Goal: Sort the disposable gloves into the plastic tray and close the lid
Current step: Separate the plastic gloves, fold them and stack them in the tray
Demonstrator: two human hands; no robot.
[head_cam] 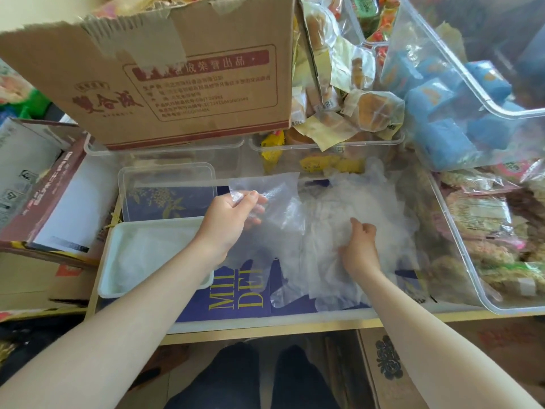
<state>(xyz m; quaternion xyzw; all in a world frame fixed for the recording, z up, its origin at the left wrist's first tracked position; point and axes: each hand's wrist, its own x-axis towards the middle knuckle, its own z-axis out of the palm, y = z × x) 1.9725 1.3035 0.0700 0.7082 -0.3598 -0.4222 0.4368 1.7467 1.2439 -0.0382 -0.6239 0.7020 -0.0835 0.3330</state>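
Observation:
A loose pile of clear disposable gloves (330, 231) lies on a dark blue surface with gold letters. My left hand (230, 219) pinches one clear glove (271, 190) between thumb and fingers and holds it up above the pile's left side. My right hand (358, 246) rests on the pile with its fingers curled into the gloves. The white plastic tray (118, 261) sits to the left with a few gloves lying inside. Its clear lid (138, 175) lies just behind it.
A torn cardboard box (182, 84) stands behind the tray. Clear bins of wrapped snacks sit at the back (330, 144) and right (472, 261). A tilted clear bin of blue packets (442, 93) leans at upper right. Boxes (44, 202) crowd the left.

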